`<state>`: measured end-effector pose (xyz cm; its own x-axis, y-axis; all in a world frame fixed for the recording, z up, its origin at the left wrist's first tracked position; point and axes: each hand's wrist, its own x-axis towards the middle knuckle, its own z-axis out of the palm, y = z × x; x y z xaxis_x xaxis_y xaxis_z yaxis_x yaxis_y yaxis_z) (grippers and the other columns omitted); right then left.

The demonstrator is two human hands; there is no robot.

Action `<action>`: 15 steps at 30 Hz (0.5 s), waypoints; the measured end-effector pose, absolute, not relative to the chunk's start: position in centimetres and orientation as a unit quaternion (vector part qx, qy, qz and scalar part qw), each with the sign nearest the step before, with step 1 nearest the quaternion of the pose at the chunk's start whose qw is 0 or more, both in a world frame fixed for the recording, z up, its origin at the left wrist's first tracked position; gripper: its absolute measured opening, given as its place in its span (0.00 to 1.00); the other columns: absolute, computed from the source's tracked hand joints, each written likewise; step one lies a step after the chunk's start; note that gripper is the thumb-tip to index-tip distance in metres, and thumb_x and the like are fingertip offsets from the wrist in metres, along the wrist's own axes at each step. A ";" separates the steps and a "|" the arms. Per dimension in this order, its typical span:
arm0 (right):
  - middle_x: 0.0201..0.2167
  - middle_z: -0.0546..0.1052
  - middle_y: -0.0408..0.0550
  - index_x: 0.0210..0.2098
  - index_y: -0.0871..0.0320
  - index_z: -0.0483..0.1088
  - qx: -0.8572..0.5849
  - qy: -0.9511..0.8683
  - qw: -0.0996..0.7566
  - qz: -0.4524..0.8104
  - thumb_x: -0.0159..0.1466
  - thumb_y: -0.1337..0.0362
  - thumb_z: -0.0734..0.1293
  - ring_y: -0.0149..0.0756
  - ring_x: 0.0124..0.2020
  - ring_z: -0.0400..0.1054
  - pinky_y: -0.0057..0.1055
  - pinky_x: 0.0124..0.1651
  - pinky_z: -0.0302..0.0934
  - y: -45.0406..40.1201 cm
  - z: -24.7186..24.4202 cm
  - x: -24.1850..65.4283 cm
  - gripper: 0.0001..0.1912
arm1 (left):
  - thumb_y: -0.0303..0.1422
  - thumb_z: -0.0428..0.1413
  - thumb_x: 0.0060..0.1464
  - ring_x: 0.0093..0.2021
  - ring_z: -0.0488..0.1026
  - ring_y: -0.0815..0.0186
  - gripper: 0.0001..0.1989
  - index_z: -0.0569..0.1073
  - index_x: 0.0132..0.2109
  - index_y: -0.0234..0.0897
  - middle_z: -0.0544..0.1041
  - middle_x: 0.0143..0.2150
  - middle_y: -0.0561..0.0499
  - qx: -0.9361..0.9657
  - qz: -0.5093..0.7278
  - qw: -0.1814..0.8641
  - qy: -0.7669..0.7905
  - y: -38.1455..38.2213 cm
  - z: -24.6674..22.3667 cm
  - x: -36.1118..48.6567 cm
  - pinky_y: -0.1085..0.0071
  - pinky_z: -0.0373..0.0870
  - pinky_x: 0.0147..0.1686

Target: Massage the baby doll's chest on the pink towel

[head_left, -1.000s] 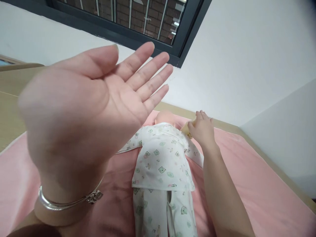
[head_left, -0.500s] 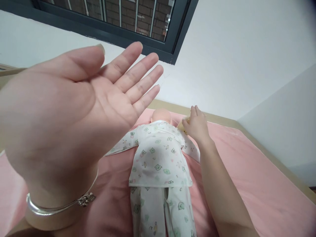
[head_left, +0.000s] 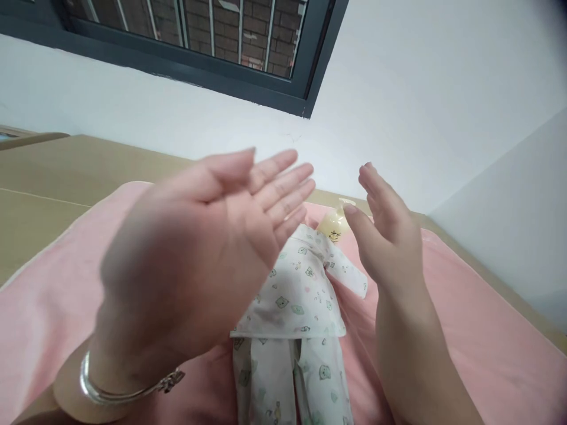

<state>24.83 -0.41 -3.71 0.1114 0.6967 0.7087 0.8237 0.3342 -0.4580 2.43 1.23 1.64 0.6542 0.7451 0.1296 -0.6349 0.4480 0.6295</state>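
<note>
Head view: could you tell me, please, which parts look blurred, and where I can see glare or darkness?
In the head view, the left hand is blurred, most at the heel of the palm, which is also shaded; there, too, the bracelet shows bright glints, the print on the shirt looks clearer, and the picture's upper right corner darkens over the wall.

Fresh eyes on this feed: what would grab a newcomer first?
Probably the left hand, large in the left foreground, palm showing, a silver bangle at its wrist. Facing it, the right hand appears near a pump bottle. Below, a white printed outfit lies on pink cloth.
</note>
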 end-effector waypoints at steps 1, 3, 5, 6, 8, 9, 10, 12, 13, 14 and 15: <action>0.69 0.54 0.45 0.69 0.52 0.55 -0.550 -0.675 0.485 -0.080 0.71 0.58 0.59 0.43 0.71 0.48 0.49 0.72 0.50 -1.4 -3.4 23.9 0.28 | 0.39 0.36 0.68 0.72 0.50 0.61 0.27 0.55 0.70 0.37 0.66 0.67 0.48 0.330 0.393 0.850 0.115 0.8 1.7 3.0 0.64 0.56 0.70; 0.70 0.51 0.45 0.71 0.51 0.51 -0.516 -0.703 0.477 -0.108 0.73 0.57 0.57 0.43 0.72 0.44 0.50 0.73 0.48 -2.8 -3.2 22.5 0.28 | 0.39 0.40 0.67 0.73 0.44 0.58 0.29 0.53 0.71 0.37 0.62 0.69 0.47 0.325 0.356 0.865 0.136 0.0 1.9 4.0 0.60 0.51 0.73; 0.72 0.46 0.46 0.73 0.52 0.46 -0.509 -0.735 0.431 -0.125 0.75 0.57 0.52 0.46 0.73 0.39 0.54 0.73 0.45 -3.5 -3.2 21.5 0.28 | 0.39 0.44 0.66 0.74 0.42 0.56 0.30 0.52 0.72 0.36 0.60 0.70 0.46 0.322 0.331 0.879 0.121 -0.6 1.9 4.6 0.58 0.47 0.74; 0.72 0.43 0.47 0.73 0.52 0.42 -0.510 -0.749 0.403 -0.131 0.75 0.57 0.50 0.47 0.73 0.37 0.57 0.73 0.43 -3.7 -3.2 21.1 0.29 | 0.38 0.44 0.66 0.74 0.41 0.56 0.30 0.53 0.72 0.35 0.60 0.70 0.46 0.320 0.323 0.884 0.111 -0.8 1.8 4.7 0.57 0.47 0.74; 0.73 0.37 0.49 0.74 0.53 0.36 -0.514 -0.765 0.360 -0.142 0.75 0.55 0.50 0.52 0.73 0.31 0.63 0.72 0.39 -3.8 -3.5 20.3 0.32 | 0.37 0.43 0.66 0.74 0.42 0.54 0.29 0.55 0.71 0.36 0.62 0.69 0.46 0.319 0.310 0.892 0.087 -1.0 1.7 4.8 0.55 0.49 0.74; 0.73 0.35 0.51 0.74 0.55 0.32 -0.511 -0.772 0.348 -0.151 0.75 0.53 0.52 0.55 0.73 0.29 0.65 0.71 0.37 -3.9 -3.7 19.7 0.35 | 0.37 0.43 0.66 0.74 0.43 0.53 0.28 0.56 0.71 0.36 0.64 0.69 0.47 0.318 0.303 0.895 0.077 -1.0 1.7 4.7 0.54 0.50 0.74; 0.73 0.35 0.54 0.74 0.57 0.30 -0.500 -0.779 0.341 -0.162 0.74 0.51 0.54 0.57 0.73 0.27 0.67 0.71 0.36 -4.1 -4.0 19.0 0.39 | 0.39 0.43 0.66 0.74 0.44 0.53 0.28 0.58 0.70 0.37 0.65 0.68 0.48 0.316 0.298 0.898 0.067 -1.0 1.7 4.6 0.55 0.51 0.74; 0.72 0.36 0.60 0.74 0.65 0.29 -0.471 -0.794 0.340 -0.181 0.72 0.47 0.59 0.61 0.72 0.27 0.67 0.71 0.34 -4.7 -4.6 17.3 0.46 | 0.42 0.43 0.66 0.74 0.45 0.54 0.28 0.59 0.69 0.39 0.68 0.66 0.51 0.311 0.301 0.898 0.079 -0.9 1.7 4.4 0.57 0.51 0.74; 0.71 0.37 0.64 0.73 0.69 0.30 -0.456 -0.800 0.343 -0.186 0.71 0.48 0.59 0.62 0.72 0.29 0.66 0.72 0.35 -5.2 -5.0 16.4 0.47 | 0.44 0.44 0.66 0.74 0.45 0.55 0.29 0.59 0.69 0.40 0.68 0.66 0.52 0.308 0.306 0.895 0.101 -0.9 1.7 4.3 0.58 0.50 0.74; 0.71 0.38 0.66 0.72 0.73 0.33 -0.450 -0.798 0.352 -0.191 0.72 0.51 0.59 0.61 0.72 0.31 0.63 0.73 0.37 -5.7 -5.4 15.5 0.44 | 0.46 0.44 0.65 0.74 0.45 0.56 0.30 0.60 0.69 0.40 0.69 0.65 0.52 0.309 0.313 0.890 0.124 -0.9 1.7 4.2 0.59 0.48 0.74; 0.71 0.39 0.66 0.72 0.74 0.37 -0.455 -0.792 0.357 -0.195 0.72 0.55 0.58 0.60 0.72 0.33 0.60 0.73 0.40 -6.2 -5.7 14.7 0.40 | 0.48 0.43 0.65 0.74 0.46 0.56 0.31 0.60 0.69 0.40 0.70 0.65 0.51 0.312 0.317 0.884 0.142 -1.0 1.8 4.1 0.59 0.46 0.75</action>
